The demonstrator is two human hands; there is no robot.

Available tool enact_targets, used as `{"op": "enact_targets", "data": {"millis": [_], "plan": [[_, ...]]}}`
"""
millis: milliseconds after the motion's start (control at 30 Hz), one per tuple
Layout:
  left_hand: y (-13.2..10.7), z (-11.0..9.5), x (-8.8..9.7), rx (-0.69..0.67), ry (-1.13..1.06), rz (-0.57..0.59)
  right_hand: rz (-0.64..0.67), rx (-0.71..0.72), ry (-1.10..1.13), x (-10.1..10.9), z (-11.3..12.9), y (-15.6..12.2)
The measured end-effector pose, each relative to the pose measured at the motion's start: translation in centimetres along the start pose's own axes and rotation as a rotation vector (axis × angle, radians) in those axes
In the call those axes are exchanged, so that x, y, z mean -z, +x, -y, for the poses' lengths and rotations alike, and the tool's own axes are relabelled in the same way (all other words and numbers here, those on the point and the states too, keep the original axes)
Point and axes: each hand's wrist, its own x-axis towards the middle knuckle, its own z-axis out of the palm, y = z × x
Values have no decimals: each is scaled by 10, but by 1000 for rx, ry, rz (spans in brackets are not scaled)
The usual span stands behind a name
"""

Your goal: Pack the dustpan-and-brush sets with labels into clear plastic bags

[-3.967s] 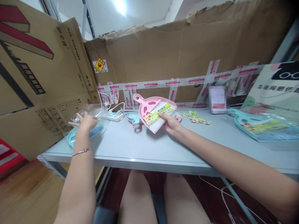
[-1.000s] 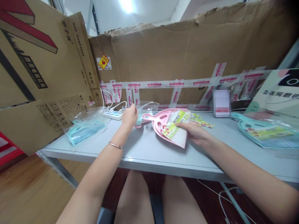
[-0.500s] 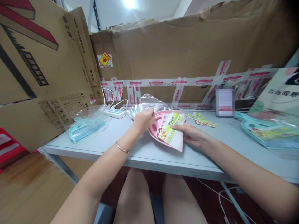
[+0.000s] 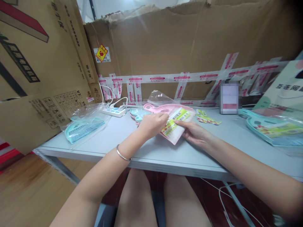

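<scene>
A pink dustpan (image 4: 156,108) with a white-bristled brush (image 4: 176,134) and a yellow-green printed card (image 4: 175,119) is held tilted over the table's middle. My right hand (image 4: 195,132) grips its right side, thumb on the card and fingers underneath. A clear plastic bag (image 4: 157,97) rises behind the dustpan's handle; how far it covers the set is hard to see. My left hand (image 4: 155,125) is closed over the set's left part, its fingers pinched, seemingly on the bag's film. More dustpans (image 4: 137,115), light blue and pink, lie behind my left wrist.
A bagged light-blue dustpan set (image 4: 85,130) lies at the left, another (image 4: 274,130) at the right. Loose printed cards (image 4: 208,119) sit behind my right hand. A phone (image 4: 229,97) stands near the back, a power strip (image 4: 113,110) at back left. Cardboard boxes (image 4: 151,47) wall the table.
My left hand has moved right and down, over the dustpan's left part. The dustpan has turned, its handle now showing at upper left. The view has tilted down a little.
</scene>
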Motion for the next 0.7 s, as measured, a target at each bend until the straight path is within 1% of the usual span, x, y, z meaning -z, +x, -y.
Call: {"op": "enact_targets", "data": {"millis": [100, 233, 300, 333, 367, 400, 433, 467, 500, 533, 567, 600, 633, 700], "plan": [[1, -10, 1, -48, -26, 57, 34, -42, -41, 0, -5, -1], [-1, -17, 0, -70, -171, 112, -21, -34, -16, -2, -5, -2], [-5, -16, 3, -64, -263, 104, -69, -32, 32, -5, -3, -3], [-8, -15, 5, -42, -311, 62, -86, -33, 60, -7, -1, -5], [-12, -12, 9, 8, -364, -18, -98, -32, 84, -9, 1, -6], [-17, -8, 12, 92, -424, -137, -108, -29, 105, -11, 2, -9], [-21, -3, 16, 213, -497, -288, -114, -23, 123, -13, 4, -11], [-25, 2, 20, 362, -589, -442, -120, -14, 138, -14, 4, -14], [-29, 7, 22, 525, -706, -564, -126, -3, 150, -16, 4, -18], [-32, 12, 25, 682, -850, -632, -133, 2, 160, -17, 2, -22], [-33, 14, 26, 818, -1013, -644, -139, -1, 171, -19, 0, -26], [-34, 15, 26, 919, -1182, -610, -143, -9, 178, -21, -3, -30], [-34, 14, 25, 985, -1340, -538, -147, -22, 181, -23, -6, -34], [-32, 5, 22, 1028, -1590, -360, -150, -52, 183, -28, -12, -39]]}}
